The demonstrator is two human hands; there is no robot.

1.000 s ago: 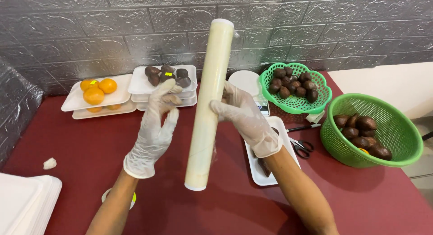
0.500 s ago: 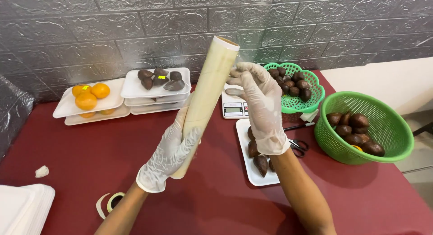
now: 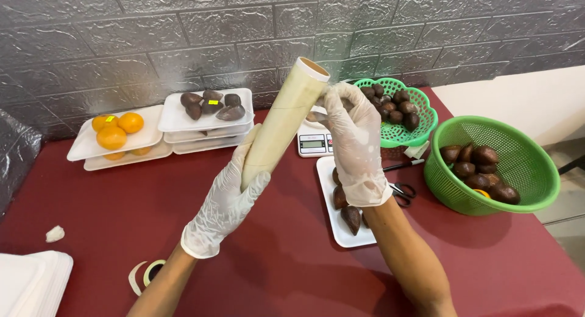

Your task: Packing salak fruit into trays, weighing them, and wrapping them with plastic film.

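Gloved left hand [image 3: 226, 198] gripping lower end of cling-film roll [image 3: 284, 121], tilted w/ top to the right, gloved right hand [image 3: 353, 140] at its top end, over red surface [image 3: 109, 201], white tray [image 3: 341, 222] w/ brown fruit below

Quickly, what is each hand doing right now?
Left hand: closed around the lower part of the cling film roll.
Right hand: fingers pinched at the roll's upper end, near its open core.

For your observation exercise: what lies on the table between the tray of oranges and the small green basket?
In the head view, stacked white trays holding dark brown fruit, then a small digital scale partly hidden behind the held roll.
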